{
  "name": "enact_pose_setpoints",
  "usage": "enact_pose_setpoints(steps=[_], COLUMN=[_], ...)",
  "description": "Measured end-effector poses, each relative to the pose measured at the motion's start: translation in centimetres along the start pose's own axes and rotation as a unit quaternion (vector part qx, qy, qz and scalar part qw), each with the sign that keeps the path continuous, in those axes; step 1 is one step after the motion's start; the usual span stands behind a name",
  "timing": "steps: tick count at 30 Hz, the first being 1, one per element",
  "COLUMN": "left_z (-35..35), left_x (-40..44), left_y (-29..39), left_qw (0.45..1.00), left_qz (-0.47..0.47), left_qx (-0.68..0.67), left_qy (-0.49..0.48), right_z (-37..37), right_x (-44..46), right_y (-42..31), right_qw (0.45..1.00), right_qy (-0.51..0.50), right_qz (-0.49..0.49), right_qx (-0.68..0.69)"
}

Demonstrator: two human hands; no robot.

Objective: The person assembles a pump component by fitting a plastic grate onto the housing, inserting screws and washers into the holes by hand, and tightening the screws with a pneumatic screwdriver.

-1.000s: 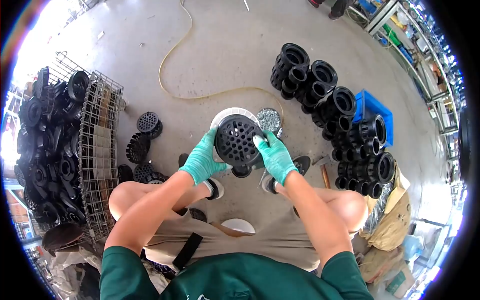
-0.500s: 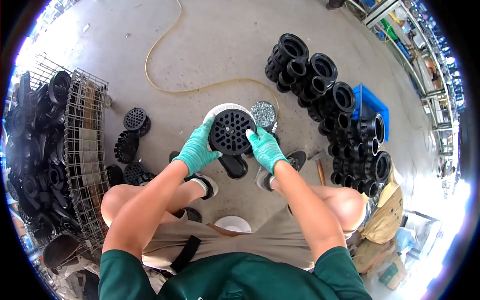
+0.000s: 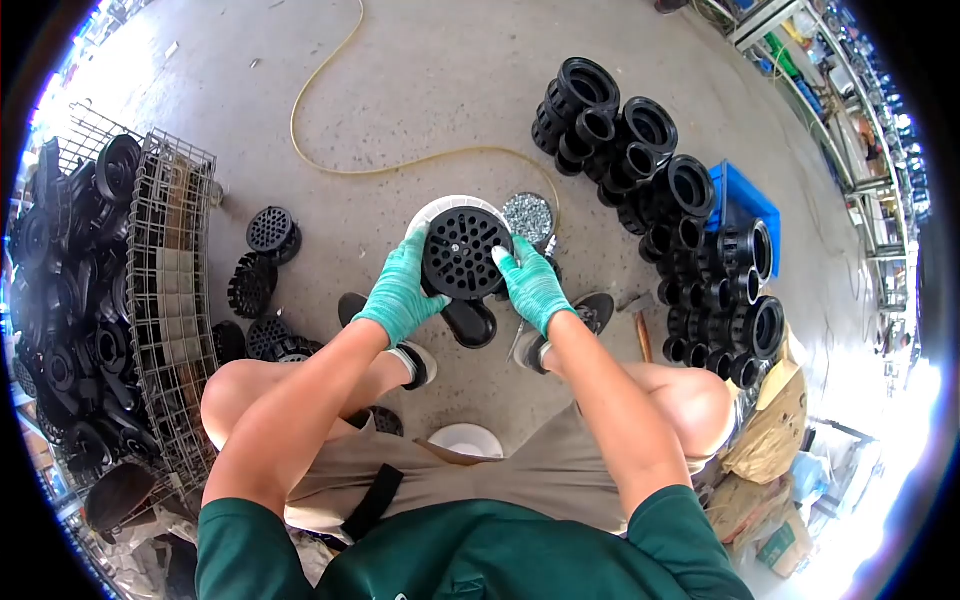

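Between both hands is a black plastic floor drain (image 3: 466, 254) with a round perforated grate facing up and a rounded stub sticking out toward me. My left hand (image 3: 403, 290), in a green glove, grips its left side. On the right side my gloved right hand (image 3: 532, 284) is closed round the rim, thumb on the grate's edge. Under the drain a white round bucket (image 3: 432, 208) shows only its far rim. Right behind the right hand stands a round container of small metal screws (image 3: 528, 218).
A wire cage (image 3: 172, 300) full of black parts stands at left, with several loose grates (image 3: 272, 232) beside it. Stacked black drain bodies (image 3: 650, 125) line the right, near a blue crate (image 3: 742, 215). A hammer (image 3: 642, 330) and a yellow hose (image 3: 400, 170) lie on the floor.
Both hands still hold the drain in nearly the same place. The view has shifted slightly; no grip has been let go.
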State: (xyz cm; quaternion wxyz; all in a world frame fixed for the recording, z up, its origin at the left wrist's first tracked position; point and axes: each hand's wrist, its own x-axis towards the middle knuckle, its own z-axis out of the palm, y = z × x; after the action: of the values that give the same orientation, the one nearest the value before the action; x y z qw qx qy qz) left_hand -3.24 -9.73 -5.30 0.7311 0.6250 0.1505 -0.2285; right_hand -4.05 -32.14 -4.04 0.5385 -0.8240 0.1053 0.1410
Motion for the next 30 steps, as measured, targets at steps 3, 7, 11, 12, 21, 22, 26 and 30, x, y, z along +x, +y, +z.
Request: enact_pose_setpoints(steps=[3,7,11,12,21,22,26,30], left_z=[-0.2,-1.0,0.0,-0.4,1.1,1.3,1.7,2.0], left_x=[0.5,1.1,0.2,0.7,-1.0,-1.2,-1.4,-1.4], left_y=[-0.2,-1.3,0.4,-0.3,2.8,3.2,3.8,4.6], left_qw=[1.0,0.996,0.998,0.996,0.997,0.999,0.996,0.98], left_qz=[0.018,0.053,0.024,0.037,-0.003,-0.027,-0.077,-0.145], left_qx=[0.023,0.063,0.064,0.073,0.073,0.043,-0.034,-0.125], left_qy=[-0.004,-0.019,-0.018,-0.018,0.001,0.005,0.019,0.056], right_z=[-0.1,0.0,-1.1,-1.1,-1.3,-1.2,-1.0,-1.2], right_x=[-0.1,-0.4,-0.6,-0.3,0.3,0.5,0.4,0.2], right_y=[0.0,0.5,-0.7,-0.1,1.9,2.6,2.7,2.4], right_qw=[1.0,1.0,0.999,0.998,0.981,0.986,0.985,0.984], right_qy=[-0.012,0.006,-0.032,-0.041,-0.076,-0.069,-0.067,-0.07], right_qz=[0.009,0.005,0.04,0.037,0.079,0.061,0.057,0.063], right_qx=[0.025,-0.015,0.02,0.025,0.158,0.14,0.148,0.148])
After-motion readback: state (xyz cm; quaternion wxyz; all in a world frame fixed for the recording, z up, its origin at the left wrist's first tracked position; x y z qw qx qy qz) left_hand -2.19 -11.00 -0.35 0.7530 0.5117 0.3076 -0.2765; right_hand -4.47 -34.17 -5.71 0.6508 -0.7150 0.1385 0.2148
